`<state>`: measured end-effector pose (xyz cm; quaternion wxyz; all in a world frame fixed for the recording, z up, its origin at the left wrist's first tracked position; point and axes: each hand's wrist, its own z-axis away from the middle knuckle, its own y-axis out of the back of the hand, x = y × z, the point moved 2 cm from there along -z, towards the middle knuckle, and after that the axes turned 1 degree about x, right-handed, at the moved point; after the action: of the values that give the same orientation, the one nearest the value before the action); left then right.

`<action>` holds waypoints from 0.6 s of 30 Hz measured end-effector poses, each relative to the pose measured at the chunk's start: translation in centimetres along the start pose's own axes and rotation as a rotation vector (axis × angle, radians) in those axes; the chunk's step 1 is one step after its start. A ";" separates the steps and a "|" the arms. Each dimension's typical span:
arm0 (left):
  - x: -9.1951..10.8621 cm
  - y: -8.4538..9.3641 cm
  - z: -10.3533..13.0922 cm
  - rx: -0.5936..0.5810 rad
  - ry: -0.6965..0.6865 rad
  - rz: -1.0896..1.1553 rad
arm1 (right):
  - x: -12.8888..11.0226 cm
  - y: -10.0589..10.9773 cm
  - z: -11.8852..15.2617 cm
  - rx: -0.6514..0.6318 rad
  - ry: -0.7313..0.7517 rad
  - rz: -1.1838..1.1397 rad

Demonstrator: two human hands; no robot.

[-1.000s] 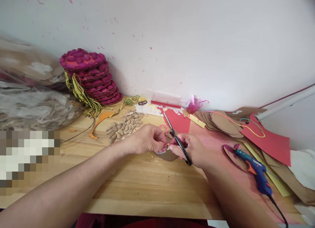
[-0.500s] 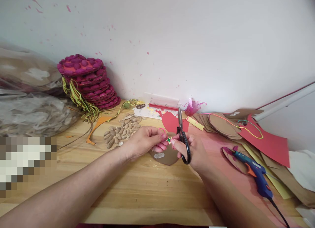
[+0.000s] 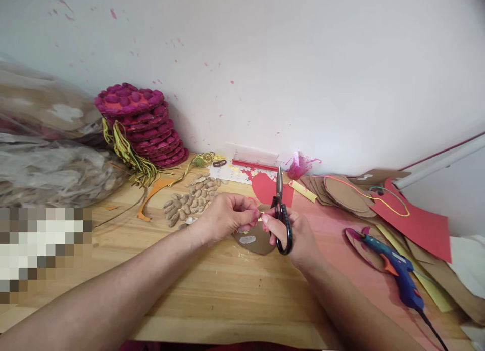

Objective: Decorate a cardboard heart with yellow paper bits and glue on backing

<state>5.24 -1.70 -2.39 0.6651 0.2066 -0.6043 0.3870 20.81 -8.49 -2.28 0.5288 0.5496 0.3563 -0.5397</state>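
Over a brown cardboard disc point(image 3: 255, 244), my two hands meet fingertip to fingertip. A tiny yellow-and-green paper star point(image 3: 260, 217) shows between them, mostly covered by the fingers. My left hand point(image 3: 227, 215) is closed in a pinch at the star. My right hand point(image 3: 297, 235) has black-handled scissors point(image 3: 279, 187) hung on it, blades pointing up and away, while its thumb and forefinger pinch at the star's other side. A pale patch marks the disc, which lies partly hidden under the hands.
Peanuts point(image 3: 189, 202) lie to the left, before a stack of magenta peanut-covered discs point(image 3: 132, 101). Red paper point(image 3: 267, 187) and a plastic cup point(image 3: 299, 164) sit near the wall. Cardboard discs point(image 3: 346, 194) and a blue glue gun point(image 3: 401, 270) with its cord occupy the right.
The green star that showed plainly between my fingertips is now mostly covered by them. The scissors stand a little more upright. The whole view has shifted slightly.
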 end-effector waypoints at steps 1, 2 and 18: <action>0.0 0.0 0.0 0.001 0.008 0.004 | 0.0 0.0 0.0 -0.013 -0.004 -0.004; 0.1 0.1 0.0 0.000 0.014 0.014 | 0.0 0.0 -0.1 -0.020 -0.008 -0.008; 0.7 0.5 -0.3 0.019 0.016 0.049 | -0.3 0.2 -0.2 -0.064 -0.024 -0.014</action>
<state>4.98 -0.99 -1.91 0.6583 0.1950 -0.6003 0.4103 21.00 -8.33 -1.98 0.5468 0.5233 0.3708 -0.5382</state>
